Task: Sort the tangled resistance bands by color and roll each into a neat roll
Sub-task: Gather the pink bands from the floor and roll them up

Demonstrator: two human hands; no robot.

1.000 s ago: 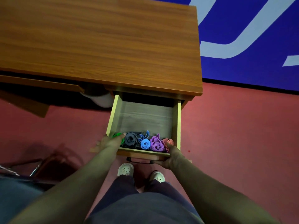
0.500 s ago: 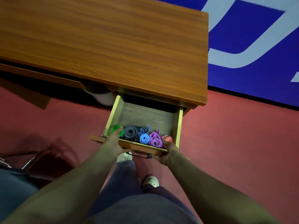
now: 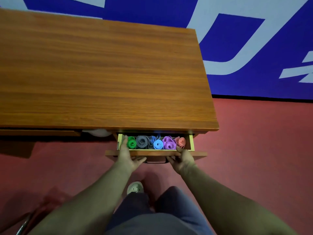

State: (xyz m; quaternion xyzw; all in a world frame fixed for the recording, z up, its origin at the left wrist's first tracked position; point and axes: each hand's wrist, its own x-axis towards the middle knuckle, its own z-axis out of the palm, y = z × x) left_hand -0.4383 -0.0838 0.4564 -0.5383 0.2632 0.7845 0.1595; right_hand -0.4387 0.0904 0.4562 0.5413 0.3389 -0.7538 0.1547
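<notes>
Several rolled resistance bands stand side by side in a row inside the desk drawer (image 3: 199, 153): a green roll (image 3: 131, 143), a grey roll (image 3: 143, 142), a blue roll (image 3: 158, 144), a purple roll (image 3: 168, 144) and a pink roll (image 3: 182, 141). Only a narrow strip of the drawer shows beyond the desk top (image 3: 101, 73). My left hand (image 3: 127, 156) grips the drawer front at its left end, thumb inside beside the green roll. My right hand (image 3: 183, 160) grips the front near the pink roll, thumb on the top edge.
A dark handle (image 3: 155, 162) sits on the drawer front between my hands. A white object (image 3: 97, 132) lies under the desk, left of the drawer. A chair frame (image 3: 25, 223) stands at bottom left. My legs and a white shoe (image 3: 135, 187) are just below the drawer, on red floor.
The drawer has slid most of the way into the desk, and both hands moved in with its front. The rolls have kept their order.
</notes>
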